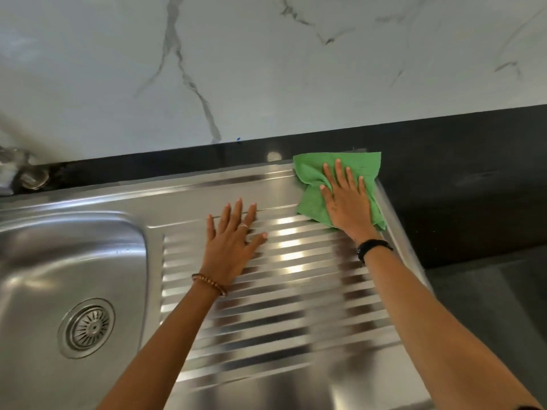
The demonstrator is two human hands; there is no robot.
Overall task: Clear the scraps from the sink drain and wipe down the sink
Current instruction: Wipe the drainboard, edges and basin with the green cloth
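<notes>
A stainless steel sink fills the left of the view, and its round slotted drain shows no scraps. To the right runs the ribbed draining board. A green cloth lies flat at the board's far right corner. My right hand presses down on the cloth with straight, spread fingers. My left hand rests flat on the ribs near the board's middle, fingers straight, holding nothing.
A black counter borders the sink behind and to the right. Above it rises a white marble-patterned wall. The base of a tap sits at the far left. A dark floor lies beyond the board's right edge.
</notes>
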